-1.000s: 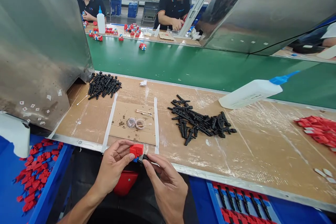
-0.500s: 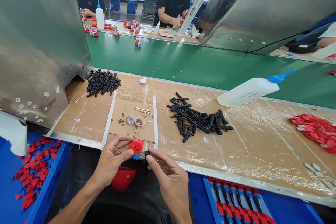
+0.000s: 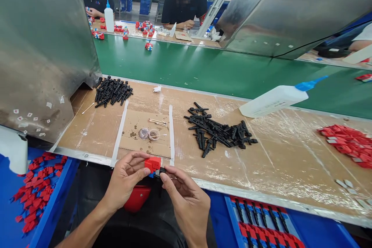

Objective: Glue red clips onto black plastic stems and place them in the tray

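Just off the table's front edge, my left hand (image 3: 128, 178) pinches a small red and blue plastic block (image 3: 152, 164) between thumb and fingers. Close against its right side, my right hand (image 3: 184, 195) pinches a black plastic part (image 3: 162, 170), mostly hidden by the fingertips. The black part meets or nearly meets the block; whether they are joined I cannot tell. Beyond my hands lies a cardboard piece (image 3: 133, 120) with a small round dish (image 3: 153, 135) and several cotton swabs (image 3: 157, 122). Piles of black stick-like parts lie to its left (image 3: 113, 91) and right (image 3: 215, 128).
A white bottle with a blue nozzle (image 3: 273, 100) leans right. Red parts (image 3: 345, 143) are heaped at far right. Blue bins with red and blue parts (image 3: 37, 190) and black-and-red parts (image 3: 261, 217) flank me. Metal panels (image 3: 43, 46) and a green belt (image 3: 186, 64) lie ahead; two people work beyond.
The red and blue block has turned slightly and come closer to the black part in my right hand. Across the belt, one person has leaned forward; small assemblies on the belt have shifted left.
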Motion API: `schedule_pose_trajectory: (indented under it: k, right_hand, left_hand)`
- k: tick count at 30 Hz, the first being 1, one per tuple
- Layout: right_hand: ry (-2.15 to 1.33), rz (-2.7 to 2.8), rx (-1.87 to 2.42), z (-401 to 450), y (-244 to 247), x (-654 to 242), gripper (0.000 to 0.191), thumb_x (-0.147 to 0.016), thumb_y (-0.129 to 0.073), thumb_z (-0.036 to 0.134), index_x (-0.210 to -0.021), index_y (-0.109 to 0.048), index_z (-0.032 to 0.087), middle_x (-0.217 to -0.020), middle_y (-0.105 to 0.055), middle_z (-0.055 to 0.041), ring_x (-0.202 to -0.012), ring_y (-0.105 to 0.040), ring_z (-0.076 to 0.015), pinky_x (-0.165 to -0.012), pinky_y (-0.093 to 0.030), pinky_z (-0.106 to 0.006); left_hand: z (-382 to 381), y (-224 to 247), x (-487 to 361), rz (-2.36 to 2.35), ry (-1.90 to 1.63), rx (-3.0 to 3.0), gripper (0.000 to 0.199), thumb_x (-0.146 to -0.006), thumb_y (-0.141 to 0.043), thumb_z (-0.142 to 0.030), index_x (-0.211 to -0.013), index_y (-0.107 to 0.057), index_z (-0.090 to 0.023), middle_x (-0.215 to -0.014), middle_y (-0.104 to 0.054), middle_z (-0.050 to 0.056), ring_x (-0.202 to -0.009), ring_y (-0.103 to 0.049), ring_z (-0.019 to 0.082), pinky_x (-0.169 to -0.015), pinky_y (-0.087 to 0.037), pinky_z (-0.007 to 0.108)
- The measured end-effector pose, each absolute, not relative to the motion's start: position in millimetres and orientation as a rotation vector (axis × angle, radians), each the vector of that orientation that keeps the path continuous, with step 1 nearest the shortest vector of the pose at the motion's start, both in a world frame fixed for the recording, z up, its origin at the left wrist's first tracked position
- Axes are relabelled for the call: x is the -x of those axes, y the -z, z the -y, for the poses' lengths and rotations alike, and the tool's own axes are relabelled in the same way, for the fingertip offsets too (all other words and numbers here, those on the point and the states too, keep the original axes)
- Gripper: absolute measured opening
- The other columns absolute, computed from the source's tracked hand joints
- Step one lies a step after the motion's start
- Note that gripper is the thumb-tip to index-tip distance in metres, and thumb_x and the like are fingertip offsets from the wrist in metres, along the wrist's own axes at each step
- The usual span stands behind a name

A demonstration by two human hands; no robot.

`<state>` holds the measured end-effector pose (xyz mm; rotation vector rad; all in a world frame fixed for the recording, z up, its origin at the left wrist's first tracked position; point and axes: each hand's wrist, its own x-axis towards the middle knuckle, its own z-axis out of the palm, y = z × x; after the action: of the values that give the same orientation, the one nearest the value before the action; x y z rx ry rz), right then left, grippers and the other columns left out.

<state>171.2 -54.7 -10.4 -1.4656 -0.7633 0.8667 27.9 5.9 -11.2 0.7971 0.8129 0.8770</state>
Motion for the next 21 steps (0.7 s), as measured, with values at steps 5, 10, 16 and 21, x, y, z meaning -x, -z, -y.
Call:
schedule_pose_trajectory:
  k: [5,10,16,21]
  right_hand:
    - [-0.856,0.806,1.504,56,17,-168,0.021,-0.075,-0.078,0.030,-0.095,-0.075,0.021,-0.084,-0.075,-0.0043,-0.068,-0.069,-0.0187,-0.063,-0.059,-0.030]
    - [-0.936,0.760,1.496,57,18,-169,0.024,-0.074,-0.079,0.031,-0.094,-0.074,0.021,-0.085,-0.075,-0.0052,-0.068,-0.068,-0.0193,-0.065,-0.059,-0.031]
    - [-1.328,0.700,1.236,48,14,-185,0.026,-0.066,-0.086,0.026,-0.086,-0.070,0.024,-0.070,-0.068,0.0026,-0.064,-0.062,-0.0132,-0.062,-0.051,-0.022]
    - [-1.650,0.760,1.085,45,11,-194,0.061,-0.062,-0.088,0.034,-0.118,-0.066,0.027,-0.102,-0.070,-0.0040,-0.097,-0.065,-0.0228,-0.088,-0.050,-0.035]
  left_hand:
    - [-4,13,-30,-0.848,-0.900,-0.834,0.022,-0.082,-0.073,-0.023,-0.102,-0.064,-0.019,-0.112,-0.071,0.008,-0.107,-0.066,0.022,-0.090,-0.051,0.030]
    - [-5,13,-27,-0.836,-0.864,-0.847,0.020,-0.081,-0.074,-0.023,-0.098,-0.065,-0.019,-0.108,-0.072,0.007,-0.104,-0.067,0.021,-0.090,-0.051,0.028]
    - [-18,11,-14,-0.651,-0.704,-0.766,0.054,-0.076,-0.078,-0.015,-0.120,-0.051,-0.028,-0.125,-0.063,0.009,-0.080,-0.070,0.015,-0.072,-0.054,0.025]
    - [-28,5,-8,-0.512,-0.589,-0.758,0.079,-0.073,-0.078,-0.008,-0.134,-0.039,-0.039,-0.144,-0.045,0.012,-0.062,-0.065,0.004,-0.062,-0.049,0.018]
